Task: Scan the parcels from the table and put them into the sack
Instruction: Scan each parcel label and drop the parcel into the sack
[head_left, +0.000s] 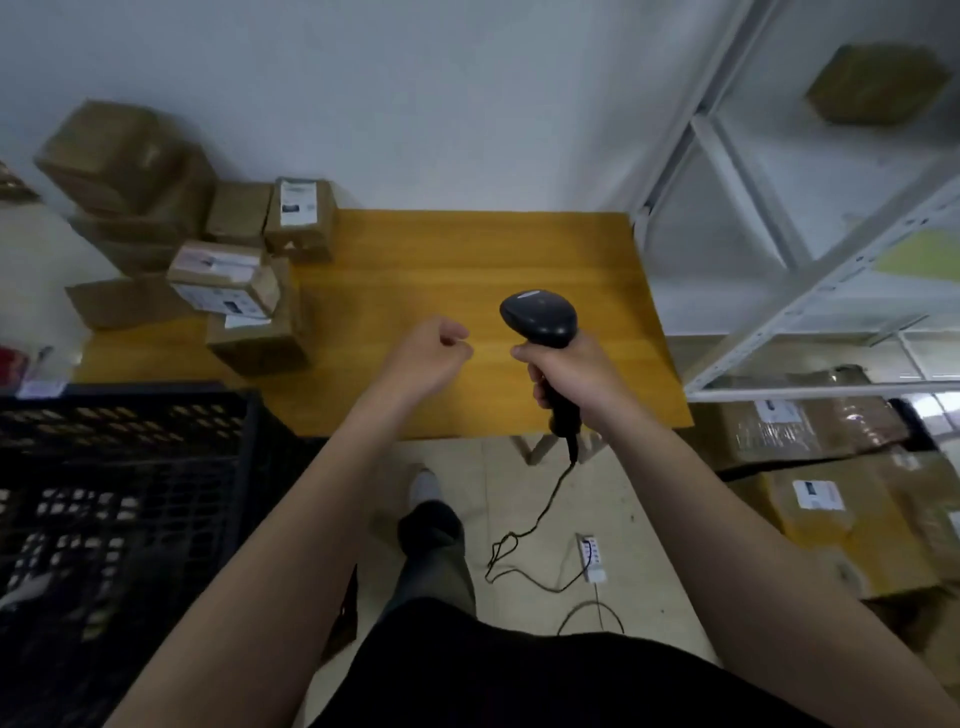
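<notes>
- The yellow wooden table (467, 270) lies under both my hands and goes on beyond my fingertips up to the white wall.
- A black plastic crate (130, 467) stands to the left of my left fingers, nearer to me than the table top.
- A white metal shelf (810, 280) stands to the right of my right fingers, past the table edge.
- Big cardboard boxes (831, 499) lie on the floor, right of my right wrist and lower.
- The parcels (228, 280) are brown cartons in a pile on the table, far to the left of my left fingers and a little beyond them. Some have white labels on the upper side.
- My left hand (431, 353) is above the table with the fingers curled in and the thumb against them. It holds nothing.
- My right hand (576, 374) is just beside the left one, and its fingers are closed around the handle of the scanner (540, 319).
- The long axis of the scanner runs away from me, leaning slightly left. Its head sticks out beyond my fingers and points toward the wall, and the handle end is toward my body.
- A thin black cable (540, 514) comes out of the handle below my fingers and falls in loops to the floor.
- A small white power strip (592, 558) lies on the floor beside these loops.
</notes>
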